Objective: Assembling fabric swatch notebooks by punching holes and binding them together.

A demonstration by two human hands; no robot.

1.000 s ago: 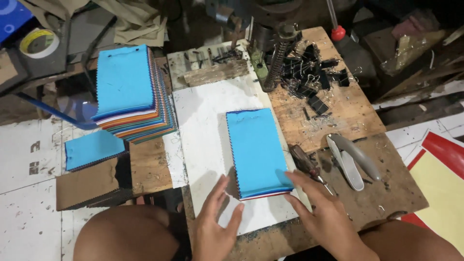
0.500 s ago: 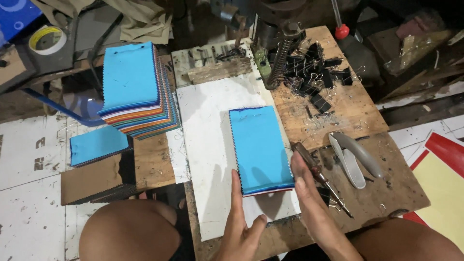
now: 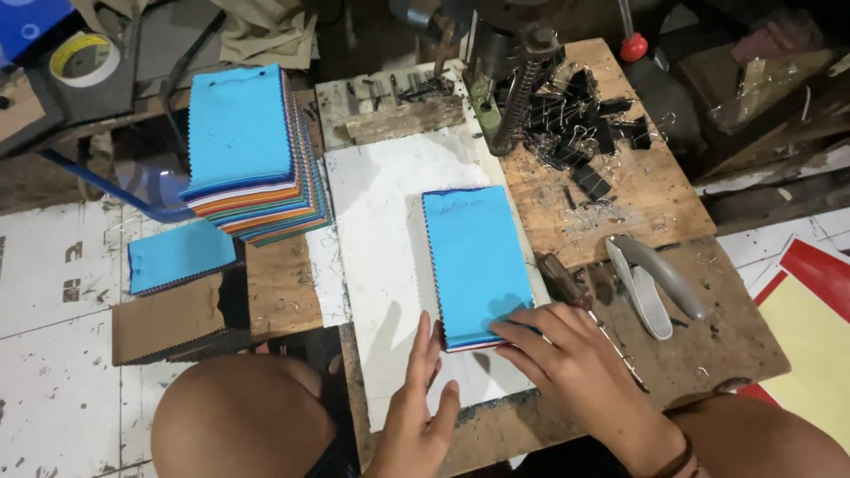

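Right hand (image 3: 580, 367) lies spread, fingers flat on the swatch stack's (image 3: 474, 261) near right corner; left hand (image 3: 418, 403), open, edges its near left side; clips (image 3: 580, 119) far right.

A cluttered wooden workbench (image 3: 620, 199) carries a heap of black binder clips (image 3: 580, 124) beside a coiled metal spring (image 3: 518, 93) on a press, with a grey stapler-like tool (image 3: 653, 281) and a dark-handled awl (image 3: 567, 285) lying nearer the front edge. To the far side of the white board (image 3: 381, 230), a tall pile of multicoloured swatch sheets (image 3: 252, 155) sits above a smaller blue bundle (image 3: 181, 257) and a brown cardboard-topped stack (image 3: 177, 319). A roll of tape (image 3: 84, 57) rests in the upper corner.
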